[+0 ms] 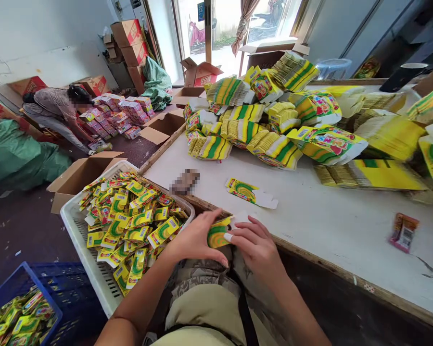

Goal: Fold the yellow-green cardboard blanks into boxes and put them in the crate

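Yellow-green carton (217, 237) btwn both hands, above lap at counter edge. L hand (198, 238) clamped round it, thumb nearest the body; R hand (256, 245) w/ fingertips at its R end, can't tell if gripping. Flat carton (242, 189) lies on counter (332, 211) just beyond; carton stacks (274, 149) behind, small packet (404, 232) far R. White basket (72, 235) w/ many cartons L, blue crate (70, 293) past it. Co-worker (54, 105) bent over in bkgd.

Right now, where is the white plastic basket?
In the head view, the white plastic basket stands left of centre, between the blue plastic crate and the white-topped table.
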Demonstrator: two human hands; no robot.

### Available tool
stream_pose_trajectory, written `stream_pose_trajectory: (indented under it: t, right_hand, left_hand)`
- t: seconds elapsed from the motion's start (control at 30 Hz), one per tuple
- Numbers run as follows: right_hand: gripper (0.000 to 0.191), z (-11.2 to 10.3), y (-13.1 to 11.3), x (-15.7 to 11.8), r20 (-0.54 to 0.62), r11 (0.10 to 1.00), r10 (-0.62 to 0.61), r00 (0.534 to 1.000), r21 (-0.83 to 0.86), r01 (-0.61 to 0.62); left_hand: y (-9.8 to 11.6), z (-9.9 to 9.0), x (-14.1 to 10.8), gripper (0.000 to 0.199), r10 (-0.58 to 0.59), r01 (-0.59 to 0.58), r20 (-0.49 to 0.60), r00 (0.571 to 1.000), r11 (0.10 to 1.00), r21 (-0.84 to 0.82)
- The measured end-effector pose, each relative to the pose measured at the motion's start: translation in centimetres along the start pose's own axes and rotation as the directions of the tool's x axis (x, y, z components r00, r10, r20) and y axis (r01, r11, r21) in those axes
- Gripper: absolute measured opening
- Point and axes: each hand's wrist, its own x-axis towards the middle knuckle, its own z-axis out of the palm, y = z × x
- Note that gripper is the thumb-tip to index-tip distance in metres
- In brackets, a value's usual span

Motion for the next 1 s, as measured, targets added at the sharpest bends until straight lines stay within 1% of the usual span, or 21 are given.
stream_pose_trajectory:
  t: [0.03, 0.07, 0.1, 0.13, 0.17, 0.2, 0.23, 0.27, 0.33, 0.37, 0.4, 0.43, 0.47, 0.5, 0.57, 0.7, 0.77, 0.8, 0.87, 0.93, 1.0]
  right_hand:
    - [0.024, 0.1, -0.4, -0.1, -0.006, 1.000, -0.002, 1.000, 0.012, 0.002]
    - [0.027, 0.4, -0.7, -0.2, -0.048, 0.999, 0.036, 0.998, 0.027, -0.035]
    - [0.035, 0.6, -0.9, -0.4, -0.112, 0.992, 0.115, 0.987, 0.057, -0.110]
    - [0.049, 0.9, -1.0, -0.7, -0.178, 0.971, 0.229, 0.957, 0.106, -0.213]
    - [0.061, 1.3, -1.0, -0.9, -0.224, 0.928, 0.362, 0.905, 0.178, -0.327]
    - [0.069, 1.7, -1.0, -1.1, -0.228, 0.860, 0.494, 0.839, 0.269, -0.433]
    - [0.070, 2.1, -1.0, -1.3, -0.178, 0.771, 0.607, 0.775, 0.368, -0.519]
    - [0.067, 2.6, -1.0, -1.4, -0.091, 0.666, 0.689, 0.719, 0.469, -0.580]
    - [0.056, 3.5, -1.2, -1.4, 0.119, 0.433, 0.755, 0.645, 0.647, -0.628]
    - [0.052, 3.9, -1.2, -1.4, 0.208, 0.331, 0.748, 0.630, 0.706, -0.626]
    - [0.049, 4.3, -1.2, -1.4, 0.264, 0.260, 0.732, 0.628, 0.744, -0.616]
    - [0.047, 4.5, -1.2, -1.3, 0.287, 0.230, 0.718, 0.634, 0.762, -0.606]
    - [0.046, 4.7, -1.1, -1.4, 0.285, 0.237, 0.711, 0.643, 0.763, -0.601]
    - [0.047, 4.8, -1.0, -1.5, 0.268, 0.273, 0.706, 0.655, 0.750, -0.602]
    - [0.050, 4.9, -0.7, -1.9, 0.232, 0.377, 0.677, 0.698, 0.705, -0.600]
    - [0.057, 4.6, -1.1, -2.7, 0.164, 0.658, 0.514, 0.842, 0.555, -0.509]
    - [0.056, 4.5, -1.7, -2.8, 0.123, 0.798, 0.427, 0.896, 0.414, -0.438]
    - [0.055, 4.4, -1.9, -2.8, 0.106, 0.846, 0.393, 0.913, 0.347, -0.404]
    - [0.054, 4.3, -2.0, -2.7, 0.076, 0.897, 0.346, 0.935, 0.265, -0.354]
    - [0.053, 4.2, -1.5, -2.7, 0.025, 0.909, 0.347, 0.938, 0.237, -0.343]
    - [0.049, 4.2, -0.7, -2.8, -0.007, 0.911, 0.355, 0.935, 0.229, -0.344]
  left_hand:
    - [0.1, 0.8, 0.1, 0.095, -0.037, 0.035, 0.049, 0.998, 0.999, 0.038]
    - [0.2, 1.6, 0.2, 0.085, -0.073, 0.069, 0.065, 0.995, 0.996, 0.057]
    - [0.2, 2.4, 0.3, 0.077, -0.102, 0.098, 0.051, 0.993, 0.993, 0.066]
    - [0.1, 3.1, 0.4, 0.073, -0.117, 0.116, 0.015, 0.993, 0.991, 0.072]
    - [0.0, 3.7, 0.4, 0.073, -0.114, 0.116, -0.024, 0.993, 0.990, 0.078]
    - [-0.2, 4.2, 0.4, 0.076, -0.087, 0.092, -0.049, 0.995, 0.991, 0.094]
    - [-0.4, 4.7, 0.3, 0.079, -0.043, 0.049, -0.059, 0.997, 0.992, 0.115]
    - [-0.6, 5.0, 0.3, 0.082, 0.011, -0.002, -0.058, 0.998, 0.990, 0.138]
    - [-1.1, 5.5, 0.2, 0.084, 0.113, -0.103, -0.046, 0.992, 0.976, 0.191]
    - [-1.3, 5.7, 0.1, 0.084, 0.157, -0.144, -0.043, 0.987, 0.965, 0.217]
    - [-1.4, 5.8, 0.0, 0.082, 0.192, -0.175, -0.048, 0.980, 0.955, 0.239]
    - [-1.5, 5.8, 0.0, 0.079, 0.214, -0.192, -0.058, 0.975, 0.947, 0.258]
    - [-1.6, 5.8, -0.1, 0.075, 0.224, -0.197, -0.069, 0.972, 0.941, 0.276]
    - [-1.7, 5.8, -0.1, 0.071, 0.221, -0.189, -0.076, 0.972, 0.937, 0.294]
    - [-1.8, 5.7, -0.1, 0.065, 0.182, -0.151, -0.072, 0.981, 0.937, 0.314]
    - [-2.5, 6.0, 0.1, 0.072, 0.048, -0.042, -0.015, 0.999, 0.962, 0.271]
    - [-2.9, 6.3, 0.2, 0.076, 0.032, -0.026, -0.018, 0.999, 0.968, 0.251]
    - [-3.1, 6.4, 0.3, 0.076, 0.042, -0.031, -0.042, 0.998, 0.970, 0.240]
    - [-3.2, 6.3, 0.3, 0.073, 0.066, -0.038, -0.122, 0.990, 0.975, 0.217]
    - [-3.0, 5.9, 0.1, 0.067, 0.049, -0.003, -0.200, 0.979, 0.975, 0.224]
    - [-2.6, 5.2, -0.1, 0.059, 0.015, 0.046, -0.222, 0.975, 0.963, 0.267]
